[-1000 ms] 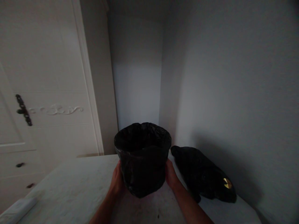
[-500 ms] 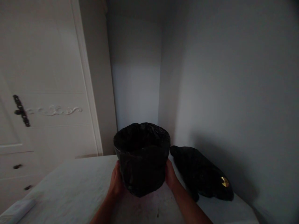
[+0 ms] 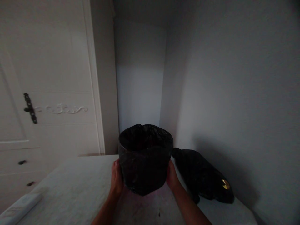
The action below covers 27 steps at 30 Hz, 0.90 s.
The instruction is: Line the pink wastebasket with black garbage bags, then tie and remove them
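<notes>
A round bin lined with a black plastic bag [image 3: 145,168] stands upright in the middle, its wide mouth facing up and the bag folded over the rim. My left hand [image 3: 116,178] presses on its left side, and my right hand [image 3: 172,176] holds the right side. Part of the fingers of both hands is hidden by the bin. To the right, close to my right forearm, lies a crumpled black bag [image 3: 201,172] with a round gold sticker [image 3: 225,184].
The bin and bag are over a pale table [image 3: 77,181]. A white box-like object [image 3: 21,206] lies at the table's left front. Behind are a white wardrobe [image 3: 63,68] and a grey wall [image 3: 222,78] on the right.
The view has turned slightly left, so the wardrobe appears further right. The bin is a little further right in the picture, still between both hands.
</notes>
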Motion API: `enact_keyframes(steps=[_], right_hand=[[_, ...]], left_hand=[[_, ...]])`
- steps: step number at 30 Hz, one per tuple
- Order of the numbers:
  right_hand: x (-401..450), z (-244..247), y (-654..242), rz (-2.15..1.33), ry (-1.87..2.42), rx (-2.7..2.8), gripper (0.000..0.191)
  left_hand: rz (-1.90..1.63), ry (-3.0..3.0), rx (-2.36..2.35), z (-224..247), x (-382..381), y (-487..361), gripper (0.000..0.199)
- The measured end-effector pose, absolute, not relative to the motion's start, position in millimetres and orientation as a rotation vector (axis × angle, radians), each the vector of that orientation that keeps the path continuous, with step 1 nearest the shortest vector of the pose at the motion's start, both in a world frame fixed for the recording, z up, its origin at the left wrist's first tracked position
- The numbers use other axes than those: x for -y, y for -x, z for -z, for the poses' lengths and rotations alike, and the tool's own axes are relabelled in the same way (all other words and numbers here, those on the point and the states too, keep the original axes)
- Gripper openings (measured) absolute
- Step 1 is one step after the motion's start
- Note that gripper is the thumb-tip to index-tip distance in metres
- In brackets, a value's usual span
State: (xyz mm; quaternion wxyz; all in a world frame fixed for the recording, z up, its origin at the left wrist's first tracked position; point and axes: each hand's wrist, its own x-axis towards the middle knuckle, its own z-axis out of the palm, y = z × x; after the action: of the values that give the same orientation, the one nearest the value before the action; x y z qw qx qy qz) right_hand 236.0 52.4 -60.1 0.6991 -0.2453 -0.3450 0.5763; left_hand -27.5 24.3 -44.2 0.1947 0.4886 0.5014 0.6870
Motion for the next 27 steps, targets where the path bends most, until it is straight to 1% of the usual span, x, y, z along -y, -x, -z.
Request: enact_keyframes(steps=[3,6,11,14,17,20,23,27], right_hand=[[-49,57,-234,-1.353,0.537,0.726,0.062],[-47,55,-233,-1.373,0.519,0.717,0.062],[-47,55,-234,-1.364,0.467,0.733,0.062],[-47,55,-233,-1.37,0.446,0.727,0.063],[-45,52,-232,-1.359,0.46,0.74,0.064],[-43,49,-231,-1.309,0.504,0.811,0.068],[-43,50,-231,-1.247,0.527,0.868,0.067],[-48,58,-233,-1.245,0.529,0.816,0.065]], left_hand=[[-1.956,-1.344,-1.392,39,-19,26,0.066],[-1.991,-1.274,-1.303,32,-10,21,0.063],[-2.188,-1.19,-1.203,30,-4,18,0.054],[-2.246,-1.232,-1.186,34,-8,17,0.061],[-2.234,-1.246,-1.189,36,-9,15,0.065],[-2.175,-1.127,-1.157,35,-5,13,0.056],[-2.11,-1.049,-1.177,31,2,9,0.048],[-2.028,-1.11,-1.085,18,15,2,0.054]])
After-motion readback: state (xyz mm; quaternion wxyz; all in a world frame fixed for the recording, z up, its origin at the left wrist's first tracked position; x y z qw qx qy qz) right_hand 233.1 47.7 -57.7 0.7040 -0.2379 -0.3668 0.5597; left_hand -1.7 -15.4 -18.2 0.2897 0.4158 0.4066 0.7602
